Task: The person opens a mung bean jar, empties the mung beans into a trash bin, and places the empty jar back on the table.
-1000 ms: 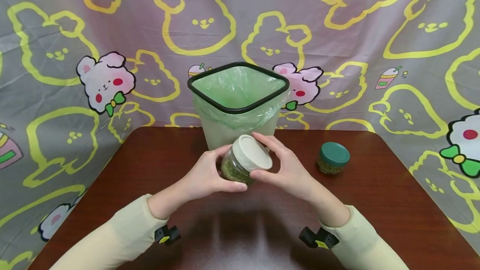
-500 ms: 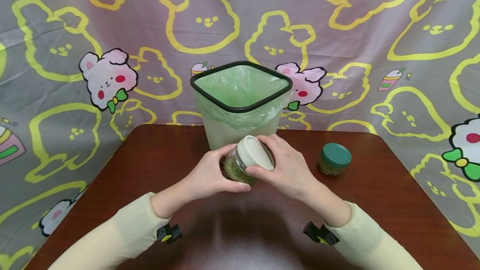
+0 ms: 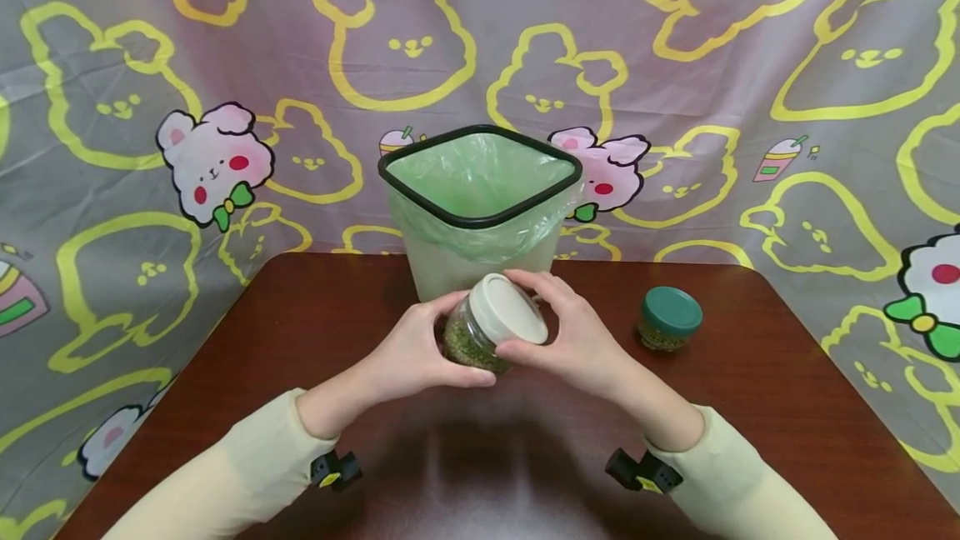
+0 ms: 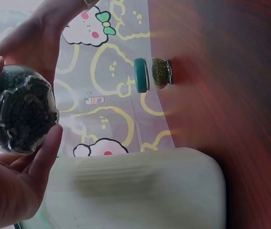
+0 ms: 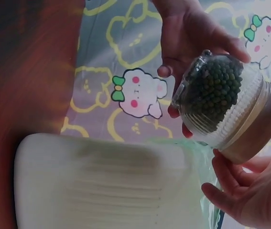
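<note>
Between both hands, raised above the table, is a clear jar (image 3: 468, 342) of small green beans with a cream lid (image 3: 510, 308), tilted so the lid faces right. My left hand (image 3: 408, 350) grips the jar's body, thumb along the front. On the lid's rim, my right hand (image 3: 573, 340) holds with thumb and fingers. In the right wrist view the beans (image 5: 216, 86) fill much of the jar (image 5: 204, 129). The left wrist view shows the jar's base (image 4: 23, 112) with the left fingers around it.
Behind the hands stands a bin (image 3: 442, 265) with a black rim and a green plastic liner (image 3: 480, 173). A second jar with a teal lid (image 3: 671, 311) sits on the right of the brown table (image 3: 315, 315). A patterned curtain (image 3: 450, 23) hangs behind.
The right fingers have shifted slightly around the lid, over its edge and back. Both hands keep hold of the jar, which stays in nearly the same place.
</note>
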`<state>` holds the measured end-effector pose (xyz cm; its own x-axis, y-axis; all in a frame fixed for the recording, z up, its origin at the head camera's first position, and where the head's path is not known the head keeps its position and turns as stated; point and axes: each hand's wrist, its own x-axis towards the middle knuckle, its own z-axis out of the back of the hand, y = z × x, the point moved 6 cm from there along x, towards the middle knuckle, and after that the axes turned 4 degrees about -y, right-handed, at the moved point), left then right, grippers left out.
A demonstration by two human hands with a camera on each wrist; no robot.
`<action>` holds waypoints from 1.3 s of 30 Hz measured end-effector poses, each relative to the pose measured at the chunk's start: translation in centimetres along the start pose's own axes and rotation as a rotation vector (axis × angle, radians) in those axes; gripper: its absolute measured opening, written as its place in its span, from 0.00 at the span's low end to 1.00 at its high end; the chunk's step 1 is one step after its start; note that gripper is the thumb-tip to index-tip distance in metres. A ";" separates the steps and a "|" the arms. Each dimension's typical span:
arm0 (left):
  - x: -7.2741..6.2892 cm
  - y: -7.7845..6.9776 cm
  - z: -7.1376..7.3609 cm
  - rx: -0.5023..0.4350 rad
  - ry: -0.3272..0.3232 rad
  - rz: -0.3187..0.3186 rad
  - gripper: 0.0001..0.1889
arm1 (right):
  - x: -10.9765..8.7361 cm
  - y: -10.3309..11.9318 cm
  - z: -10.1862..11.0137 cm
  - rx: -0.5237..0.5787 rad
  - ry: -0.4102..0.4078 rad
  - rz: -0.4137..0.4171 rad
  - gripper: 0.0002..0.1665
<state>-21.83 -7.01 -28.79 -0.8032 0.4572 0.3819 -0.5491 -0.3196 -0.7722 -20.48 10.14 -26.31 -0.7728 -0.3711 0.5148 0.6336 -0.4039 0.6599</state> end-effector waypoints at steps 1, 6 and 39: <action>0.0 0.0 0.0 -0.013 0.010 0.002 0.41 | 0.0 0.0 0.0 0.019 0.009 0.010 0.43; -0.2 0.0 -0.2 -0.101 0.075 0.018 0.39 | -0.1 0.0 0.0 0.092 0.049 0.066 0.43; -0.5 -0.5 -0.5 -0.005 0.031 0.012 0.42 | -0.5 0.5 -0.1 -0.336 -0.001 0.062 0.39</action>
<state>-21.02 -6.65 -28.87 -0.8020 0.4792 0.3566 -0.5384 -0.3213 -0.7791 -19.76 10.02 -26.25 -0.7321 -0.4033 0.5490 0.6563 -0.6334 0.4099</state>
